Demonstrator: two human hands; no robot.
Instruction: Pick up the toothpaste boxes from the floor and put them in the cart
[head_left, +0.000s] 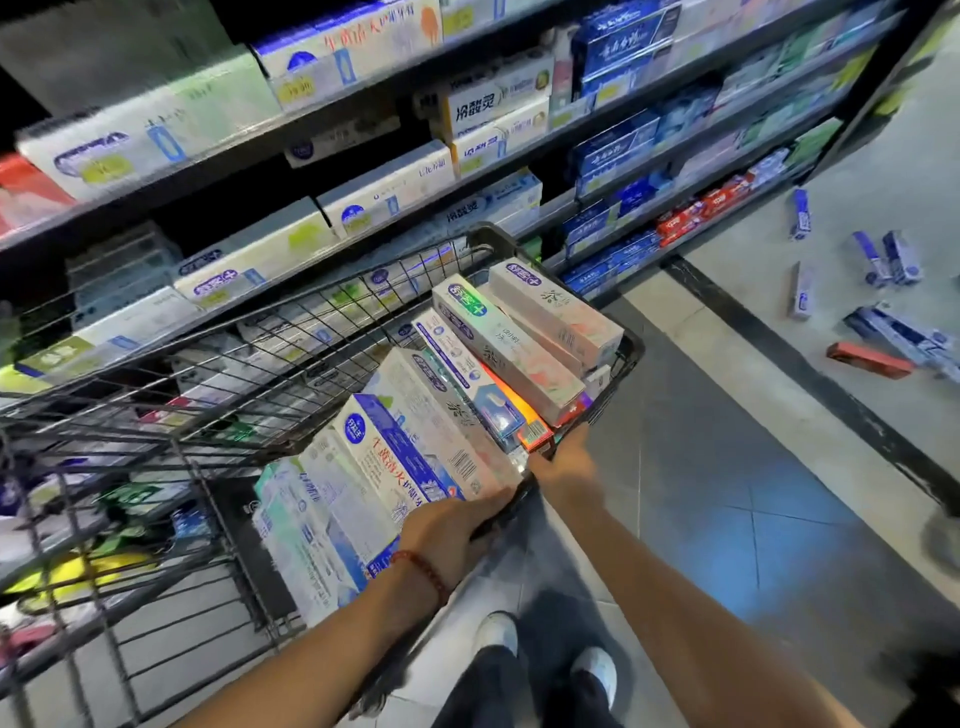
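Boxes (883, 265) on floor; cart (631, 348) stacked.

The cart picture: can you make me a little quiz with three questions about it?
1. True or false: every toothpaste box is already off the floor.
2. What do both hands hold? A) the cart's handle B) a red box C) a shelf
3. Fill in: the left hand's wrist wears a red ____.

Key:
1. False. Blue boxes and a red box lie on the floor to the right.
2. A. The right hand grips it too.
3. Bracelet.
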